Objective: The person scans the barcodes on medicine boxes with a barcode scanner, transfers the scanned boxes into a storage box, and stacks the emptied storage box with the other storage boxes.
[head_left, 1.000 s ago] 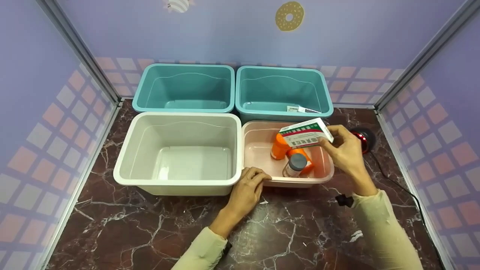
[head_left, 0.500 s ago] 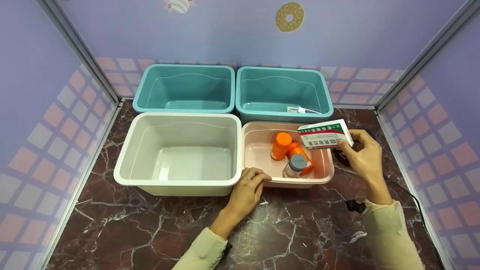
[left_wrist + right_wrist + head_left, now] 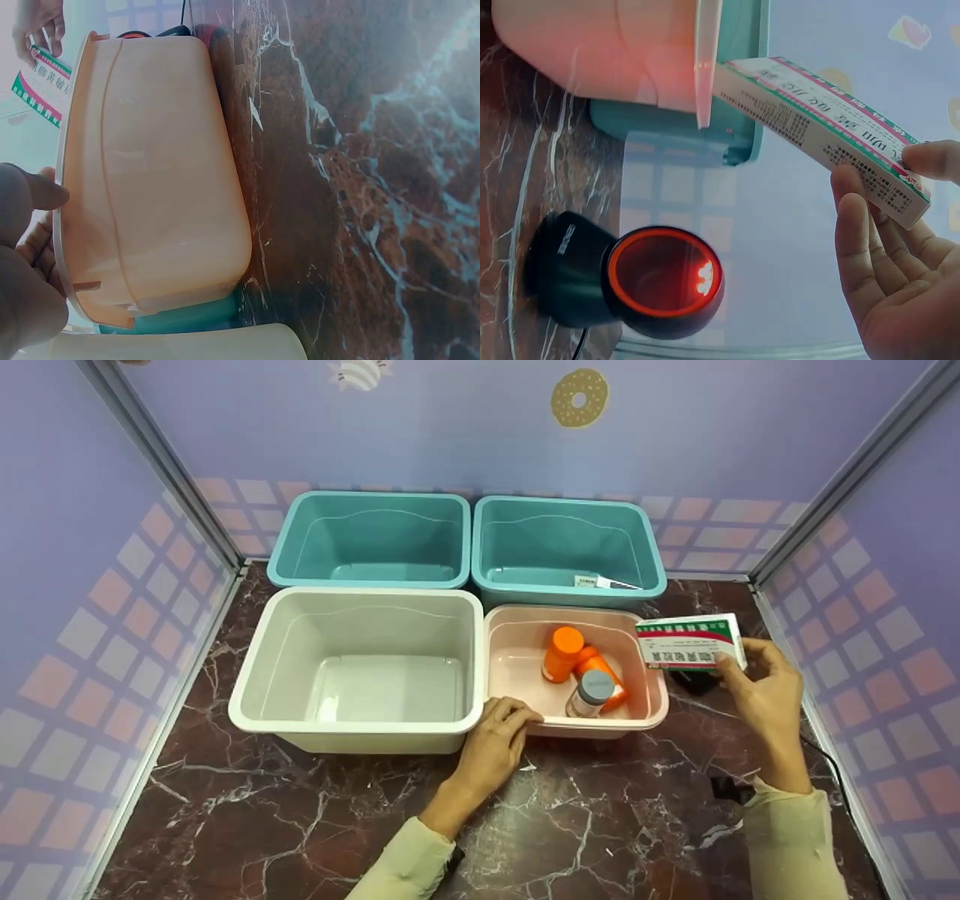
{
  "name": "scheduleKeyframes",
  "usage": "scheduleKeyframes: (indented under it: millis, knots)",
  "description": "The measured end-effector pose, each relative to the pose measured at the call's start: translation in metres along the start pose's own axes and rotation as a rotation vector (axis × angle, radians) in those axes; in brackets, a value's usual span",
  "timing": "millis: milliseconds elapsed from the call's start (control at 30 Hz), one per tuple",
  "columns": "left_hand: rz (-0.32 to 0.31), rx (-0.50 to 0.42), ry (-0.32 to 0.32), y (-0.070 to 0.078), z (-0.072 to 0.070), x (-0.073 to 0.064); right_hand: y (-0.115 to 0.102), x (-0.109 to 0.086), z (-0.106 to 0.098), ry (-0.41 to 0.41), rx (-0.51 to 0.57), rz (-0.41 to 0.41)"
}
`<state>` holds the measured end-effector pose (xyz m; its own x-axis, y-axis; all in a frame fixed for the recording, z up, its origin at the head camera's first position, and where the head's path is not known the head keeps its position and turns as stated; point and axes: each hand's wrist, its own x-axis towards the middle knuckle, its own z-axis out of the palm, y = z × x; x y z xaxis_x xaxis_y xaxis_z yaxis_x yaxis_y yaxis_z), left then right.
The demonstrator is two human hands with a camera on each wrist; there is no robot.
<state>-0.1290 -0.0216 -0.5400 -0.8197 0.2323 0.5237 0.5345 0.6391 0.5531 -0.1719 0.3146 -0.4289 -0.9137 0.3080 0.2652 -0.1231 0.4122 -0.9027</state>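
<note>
Dark red marbled tabletop (image 3: 322, 825): under everything I list. Cream rectangular plastic bin (image 3: 356, 726): nine o'clock on my head-view clock, centred on the shallow pink plastic bin (image 3: 577, 723). Blue-green rectangular plastic bin (image 3: 555, 540): twelve o'clock; its twin (image 3: 375, 532): ten. Left hand (image 3: 493, 739): eight o'clock, fingers curled over the pink rim. Right hand (image 3: 765, 690): three o'clock, thumb and fingers pinching the box. Black plastic device with round, red-lit face (image 3: 664, 271): three o'clock, mostly hidden from my head view behind box and hand. White, green and crimson cardboard box (image 3: 682, 649): held up near three o'clock, blocking my sight of that rim. Upright orange plastic bottle (image 3: 561, 660), lying orange plastic bottle (image 3: 619, 697), grey-capped clear bottle (image 3: 595, 686) partly covering it: all inside pink. White printed packet (image 3: 586, 581): inside the twelve-o'clock bin.
</note>
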Motion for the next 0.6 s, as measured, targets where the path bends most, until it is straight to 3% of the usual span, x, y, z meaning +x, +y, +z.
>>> scheduleKeyframes:
  millis: [133,333,500,600]
  knots:
    - [-0.008,0.000,-0.005,0.001,0.000,0.000,0.013,0.003,-0.008,0.045,0.025,0.069]
    - [-0.016,0.001,-0.010,0.000,0.001,0.000,0.031,0.007,-0.015,0.106,-0.018,0.082]
    - [-0.010,0.007,-0.010,0.000,0.000,0.000,0.037,0.004,-0.020,0.139,0.078,0.131]
    - [-0.015,0.010,-0.016,0.000,0.000,0.000,0.042,0.002,-0.023,0.158,0.067,0.138]
